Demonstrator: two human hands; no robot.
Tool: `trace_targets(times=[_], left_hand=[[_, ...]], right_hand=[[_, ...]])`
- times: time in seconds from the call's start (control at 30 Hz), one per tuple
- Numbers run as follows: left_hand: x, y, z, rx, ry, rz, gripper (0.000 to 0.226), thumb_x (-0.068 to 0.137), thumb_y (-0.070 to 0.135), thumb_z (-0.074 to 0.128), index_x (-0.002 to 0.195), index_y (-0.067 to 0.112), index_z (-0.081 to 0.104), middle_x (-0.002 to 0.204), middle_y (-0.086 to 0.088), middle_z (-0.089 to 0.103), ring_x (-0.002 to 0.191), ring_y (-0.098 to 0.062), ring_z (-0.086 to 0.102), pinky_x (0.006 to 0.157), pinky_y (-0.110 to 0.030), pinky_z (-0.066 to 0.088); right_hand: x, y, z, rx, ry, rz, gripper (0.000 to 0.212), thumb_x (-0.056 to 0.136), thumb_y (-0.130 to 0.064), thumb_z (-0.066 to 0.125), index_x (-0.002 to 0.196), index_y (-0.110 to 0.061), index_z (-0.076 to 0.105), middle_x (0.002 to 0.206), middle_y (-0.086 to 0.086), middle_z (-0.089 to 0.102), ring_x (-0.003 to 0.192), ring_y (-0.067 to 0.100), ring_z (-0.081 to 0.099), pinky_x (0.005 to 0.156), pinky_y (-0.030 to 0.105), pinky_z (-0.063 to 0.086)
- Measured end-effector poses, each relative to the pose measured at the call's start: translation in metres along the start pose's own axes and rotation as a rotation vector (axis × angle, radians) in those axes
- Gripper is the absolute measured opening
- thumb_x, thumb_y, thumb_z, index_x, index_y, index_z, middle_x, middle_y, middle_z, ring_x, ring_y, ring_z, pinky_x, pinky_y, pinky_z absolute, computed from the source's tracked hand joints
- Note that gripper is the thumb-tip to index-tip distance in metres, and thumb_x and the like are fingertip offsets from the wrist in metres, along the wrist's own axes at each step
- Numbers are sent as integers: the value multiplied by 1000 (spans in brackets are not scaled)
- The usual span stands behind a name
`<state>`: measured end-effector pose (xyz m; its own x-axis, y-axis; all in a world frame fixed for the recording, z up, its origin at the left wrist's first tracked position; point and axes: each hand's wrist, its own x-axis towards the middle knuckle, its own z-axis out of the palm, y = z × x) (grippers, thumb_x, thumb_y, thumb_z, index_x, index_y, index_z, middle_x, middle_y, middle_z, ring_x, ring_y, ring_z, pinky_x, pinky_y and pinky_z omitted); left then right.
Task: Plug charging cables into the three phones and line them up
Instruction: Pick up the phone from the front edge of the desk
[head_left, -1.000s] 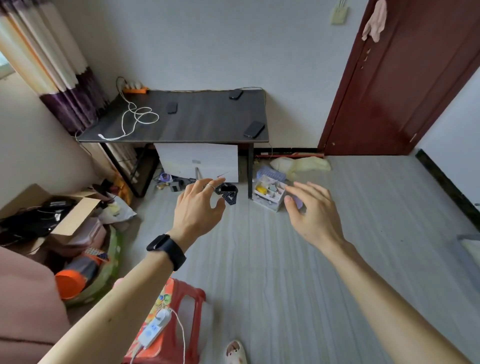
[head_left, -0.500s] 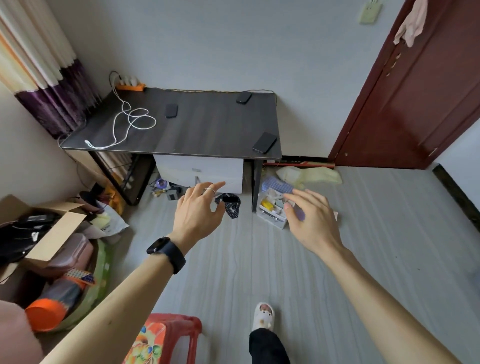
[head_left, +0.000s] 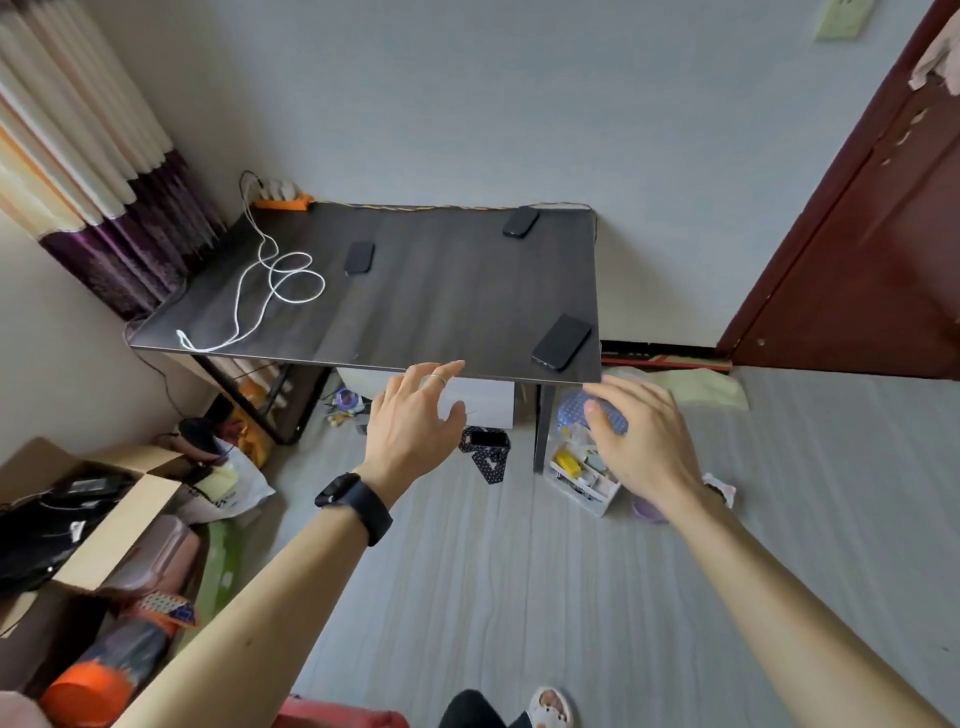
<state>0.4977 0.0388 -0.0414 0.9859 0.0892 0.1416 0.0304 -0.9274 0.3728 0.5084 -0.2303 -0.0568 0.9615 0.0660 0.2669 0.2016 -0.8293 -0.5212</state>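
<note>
Three dark phones lie apart on a dark desk: one phone mid-back, one phone at the back right, one phone at the front right corner. White charging cables coil on the desk's left part and run to an orange power strip at the back left corner. My left hand, with a ring and a black wristband, is held out empty near the desk's front edge. My right hand is also empty with fingers spread, short of the desk.
A white organiser box and a dark patterned cloth sit on the floor by the desk leg. Cardboard box and clutter fill the left floor. A dark red door is at the right. My slippered foot shows below.
The view has come closer to the desk. Both empty hands have advanced toward its front edge, and a foot has stepped forward.
</note>
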Motion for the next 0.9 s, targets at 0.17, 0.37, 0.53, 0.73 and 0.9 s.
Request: trace_targets(times=[0.17, 0.37, 0.53, 0.73, 0.9], left_hand=[[66, -1, 21, -1, -23, 3, 54, 92, 38, 54, 144, 36, 44, 142, 7, 49, 131, -22, 42, 104, -39, 35], [166, -19, 53, -7, -60, 22, 54, 91, 39, 52, 144, 37, 44, 142, 7, 49, 131, -23, 42, 107, -40, 34], [233, -45, 82, -16, -140, 14, 54, 91, 39, 51, 145, 35, 43, 142, 6, 50, 132, -22, 42, 109, -40, 34], [282, -74, 137, 24, -343, -15, 56, 92, 39, 50, 147, 33, 41, 145, 5, 48, 138, -23, 38, 114, -39, 31], [303, -90, 188, 85, -512, -66, 59, 91, 40, 48, 149, 33, 37, 151, 2, 41, 142, -27, 30, 116, -42, 27]], right_hand=[[63, 14, 17, -2, -11, 13, 41, 92, -40, 49, 121, -22, 72, 129, 0, 68, 127, 27, 52, 108, 35, 38], [144, 33, 60, -37, -42, 67, 32, 95, -34, 56, 121, -25, 72, 132, 0, 66, 129, 26, 51, 110, 37, 37], [196, 45, 93, -43, -124, 178, 31, 96, -30, 58, 125, -25, 69, 133, -2, 65, 126, 26, 52, 106, 36, 39], [227, 65, 142, -17, -388, 401, 45, 98, -38, 53, 139, -21, 55, 142, 1, 58, 131, 24, 51, 107, 38, 41], [255, 95, 186, -68, -608, 588, 66, 94, -53, 51, 148, -17, 40, 150, 8, 47, 134, 31, 47, 102, 44, 45]])
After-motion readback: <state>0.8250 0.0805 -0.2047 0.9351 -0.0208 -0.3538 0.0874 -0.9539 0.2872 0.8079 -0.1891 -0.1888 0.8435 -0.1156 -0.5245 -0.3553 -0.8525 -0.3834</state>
